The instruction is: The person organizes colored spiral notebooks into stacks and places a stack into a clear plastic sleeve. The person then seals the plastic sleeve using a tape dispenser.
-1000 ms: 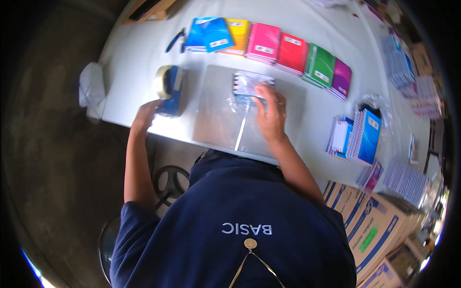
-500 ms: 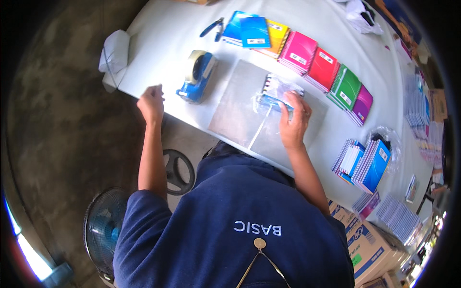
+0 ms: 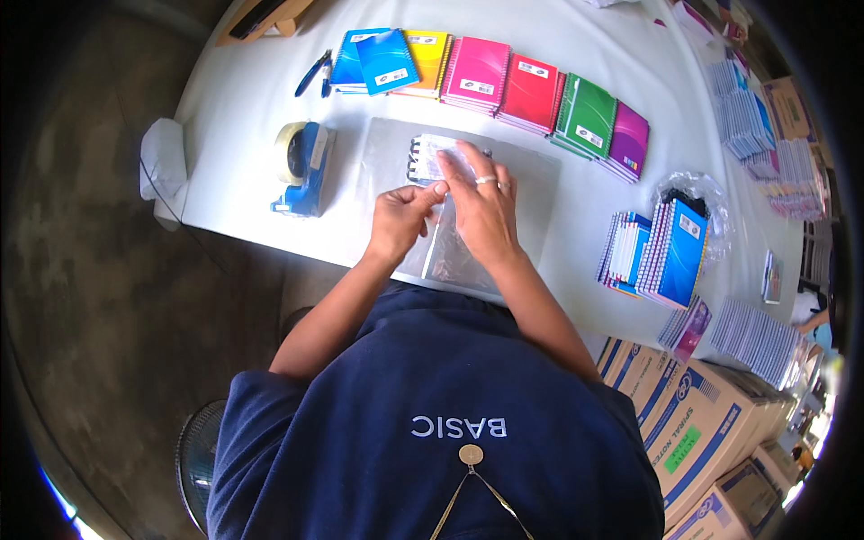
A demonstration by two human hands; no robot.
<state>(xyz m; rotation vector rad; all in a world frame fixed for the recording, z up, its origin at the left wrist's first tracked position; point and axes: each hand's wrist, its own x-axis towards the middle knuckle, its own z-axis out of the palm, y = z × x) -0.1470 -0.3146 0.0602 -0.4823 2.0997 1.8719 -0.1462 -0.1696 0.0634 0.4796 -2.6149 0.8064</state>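
A small spiral-bound notebook (image 3: pixel 421 160) in clear plastic lies on a grey mat (image 3: pixel 536 180) in front of me. My right hand (image 3: pixel 484 202) rests on it, fingers stretched out over the plastic and a ring on one of them. Close beside it, my left hand (image 3: pixel 401 223) is closed, thumb and fingertips pinched together at the notebook's near edge. What the pinch holds, if anything, is too small to make out. Below the hands, a pale strip (image 3: pixel 436 252) runs across the mat toward my body.
A blue tape dispenser (image 3: pixel 306 169) stands left of the mat. Dark-handled pliers (image 3: pixel 315 74) lie beyond it. Stacked notebooks in several colours, such as pink (image 3: pixel 477 72) and green (image 3: pixel 587 115), curve along the far side. Blue notebooks (image 3: pixel 675 252) stand at right, above cartons (image 3: pixel 693 423).
My left hand has come in from beyond the table's left edge to the notebook, beside my right hand. My right hand now lies flatter over the plastic. The whole view has shifted.
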